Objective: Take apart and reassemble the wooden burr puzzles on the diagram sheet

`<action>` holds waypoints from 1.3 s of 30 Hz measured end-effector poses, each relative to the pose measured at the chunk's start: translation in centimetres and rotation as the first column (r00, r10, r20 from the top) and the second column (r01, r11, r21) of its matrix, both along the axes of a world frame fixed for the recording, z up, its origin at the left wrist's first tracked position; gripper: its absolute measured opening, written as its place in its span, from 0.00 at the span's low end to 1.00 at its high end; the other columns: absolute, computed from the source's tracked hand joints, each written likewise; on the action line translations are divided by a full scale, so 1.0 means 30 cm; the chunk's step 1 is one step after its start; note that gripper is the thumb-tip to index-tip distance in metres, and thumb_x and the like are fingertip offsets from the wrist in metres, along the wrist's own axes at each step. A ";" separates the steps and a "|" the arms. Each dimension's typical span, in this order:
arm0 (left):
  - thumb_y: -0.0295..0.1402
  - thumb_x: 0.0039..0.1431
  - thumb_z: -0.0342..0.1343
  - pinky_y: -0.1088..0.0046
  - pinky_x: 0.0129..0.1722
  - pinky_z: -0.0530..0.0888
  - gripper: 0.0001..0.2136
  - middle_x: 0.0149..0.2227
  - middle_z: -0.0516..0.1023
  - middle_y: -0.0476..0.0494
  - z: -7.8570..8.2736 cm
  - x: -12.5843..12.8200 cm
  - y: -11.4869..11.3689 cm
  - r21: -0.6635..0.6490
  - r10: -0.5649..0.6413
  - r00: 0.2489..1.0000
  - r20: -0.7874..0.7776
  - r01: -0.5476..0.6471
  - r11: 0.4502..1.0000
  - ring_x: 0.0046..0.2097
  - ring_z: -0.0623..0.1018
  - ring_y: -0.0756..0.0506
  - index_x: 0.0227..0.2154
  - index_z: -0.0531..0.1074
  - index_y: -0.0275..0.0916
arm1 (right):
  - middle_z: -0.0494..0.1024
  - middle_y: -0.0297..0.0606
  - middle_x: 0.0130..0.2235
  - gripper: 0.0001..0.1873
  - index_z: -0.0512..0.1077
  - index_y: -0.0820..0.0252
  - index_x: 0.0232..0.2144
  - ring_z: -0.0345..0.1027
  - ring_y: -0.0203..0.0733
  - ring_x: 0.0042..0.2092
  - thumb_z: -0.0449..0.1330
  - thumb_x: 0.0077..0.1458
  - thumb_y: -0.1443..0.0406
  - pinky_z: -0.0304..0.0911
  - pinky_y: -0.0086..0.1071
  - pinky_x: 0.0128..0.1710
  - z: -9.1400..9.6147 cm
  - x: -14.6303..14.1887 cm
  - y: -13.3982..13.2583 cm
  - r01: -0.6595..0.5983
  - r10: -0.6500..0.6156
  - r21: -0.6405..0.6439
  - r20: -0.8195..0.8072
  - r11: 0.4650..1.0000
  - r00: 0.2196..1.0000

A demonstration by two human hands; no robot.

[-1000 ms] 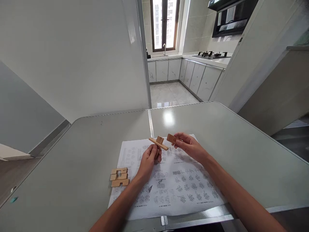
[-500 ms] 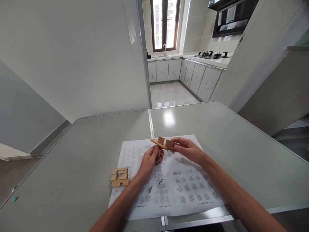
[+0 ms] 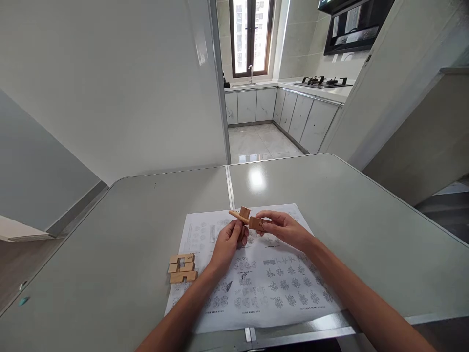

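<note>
Above a printed paper sheet [image 3: 252,288], my left hand [image 3: 231,237] is closed around joined wooden puzzle pieces [image 3: 245,212], one upright and one slanting across it. My right hand [image 3: 287,227] pinches another wooden puzzle piece [image 3: 255,223] between thumb and fingers. This piece meets the right end of the slanting one; whether they interlock I cannot tell. Several notched wooden pieces [image 3: 183,277] lie side by side at the sheet's left edge, near my left forearm. One carries a dark number mark.
The sheet shows rows of small assembly diagrams. It lies on a grey-green table [image 3: 110,254] with a metal seam [image 3: 229,188] down the middle. A small teal object [image 3: 23,300] is at the far left. Beyond the table a doorway opens onto a kitchen with a stove [image 3: 324,82].
My right hand has turned its wooden piece and shifted it slightly left and down against the slanting piece. My left hand has barely moved.
</note>
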State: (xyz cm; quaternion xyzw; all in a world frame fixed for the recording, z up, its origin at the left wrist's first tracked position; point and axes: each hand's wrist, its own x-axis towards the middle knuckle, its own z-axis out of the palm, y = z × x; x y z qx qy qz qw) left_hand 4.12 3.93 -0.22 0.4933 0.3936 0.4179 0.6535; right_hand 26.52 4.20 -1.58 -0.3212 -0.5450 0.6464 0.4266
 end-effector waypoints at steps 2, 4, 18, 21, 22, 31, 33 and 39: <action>0.55 0.64 0.59 0.72 0.30 0.62 0.22 0.28 0.69 0.50 -0.001 0.001 -0.001 0.013 0.002 1.000 -0.014 -0.002 1.000 0.28 0.64 0.51 0.32 0.70 0.39 | 0.81 0.37 0.40 0.17 0.79 0.51 0.52 0.74 0.43 0.43 0.67 0.64 0.53 0.67 0.43 0.54 0.004 -0.001 0.000 -0.002 0.002 0.006 0.009 1.000 1.000; 0.56 0.65 0.57 0.72 0.30 0.61 0.22 0.27 0.68 0.50 -0.004 0.001 -0.001 0.026 0.009 0.999 -0.037 -0.008 1.000 0.28 0.64 0.51 0.31 0.69 0.39 | 0.81 0.37 0.40 0.17 0.79 0.51 0.51 0.75 0.43 0.43 0.67 0.64 0.53 0.68 0.44 0.54 0.008 -0.003 0.000 -0.003 0.003 0.007 0.030 1.000 1.000; 0.58 0.63 0.58 0.73 0.27 0.57 0.24 0.28 0.71 0.49 -0.002 0.002 0.000 0.009 -0.011 0.999 -0.038 0.012 1.000 0.26 0.64 0.52 0.34 0.72 0.38 | 0.81 0.39 0.43 0.15 0.79 0.54 0.45 0.76 0.46 0.41 0.70 0.61 0.53 0.69 0.43 0.49 0.004 -0.028 0.002 0.137 -0.141 0.080 0.049 0.987 0.989; 0.58 0.64 0.58 0.73 0.27 0.56 0.24 0.28 0.71 0.49 0.000 -0.002 -0.001 0.006 -0.053 0.998 -0.019 0.053 0.999 0.25 0.63 0.52 0.34 0.72 0.38 | 0.82 0.39 0.41 0.17 0.79 0.54 0.45 0.76 0.46 0.40 0.71 0.60 0.53 0.69 0.42 0.47 -0.002 -0.025 0.004 0.171 -0.175 0.062 0.080 0.983 0.981; 0.57 0.65 0.57 0.73 0.27 0.56 0.24 0.27 0.70 0.49 0.000 -0.004 -0.002 0.007 -0.066 0.998 -0.012 0.066 0.998 0.25 0.63 0.53 0.33 0.71 0.38 | 0.82 0.38 0.41 0.17 0.79 0.54 0.45 0.76 0.45 0.39 0.71 0.59 0.53 0.69 0.42 0.47 -0.002 -0.025 0.003 0.171 -0.175 0.058 0.080 0.984 0.981; 0.54 0.66 0.59 0.74 0.26 0.58 0.21 0.28 0.68 0.52 0.011 -0.004 -0.014 -0.095 -0.126 0.977 0.172 0.144 0.985 0.23 0.60 0.55 0.34 0.68 0.38 | 0.81 0.36 0.33 0.15 0.77 0.56 0.43 0.75 0.42 0.36 0.68 0.64 0.52 0.71 0.40 0.43 0.008 -0.030 -0.004 0.096 -0.097 0.022 0.036 0.995 0.995; 0.53 0.66 0.60 0.75 0.26 0.60 0.22 0.27 0.65 0.55 0.016 -0.001 -0.014 -0.112 -0.121 0.970 0.213 0.147 0.983 0.22 0.56 0.56 0.31 0.66 0.38 | 0.82 0.38 0.36 0.18 0.77 0.57 0.46 0.77 0.43 0.39 0.67 0.64 0.51 0.71 0.41 0.46 0.007 -0.027 -0.003 0.055 -0.055 -0.008 0.015 0.998 0.998; 0.55 0.65 0.59 0.77 0.21 0.64 0.21 0.25 0.63 0.57 0.020 -0.005 -0.018 -0.121 -0.204 0.962 0.183 0.228 0.966 0.20 0.53 0.56 0.36 0.67 0.39 | 0.82 0.41 0.41 0.20 0.78 0.57 0.48 0.78 0.45 0.43 0.67 0.64 0.50 0.72 0.42 0.48 0.035 -0.033 -0.007 -0.003 0.003 -0.021 0.028 1.000 1.000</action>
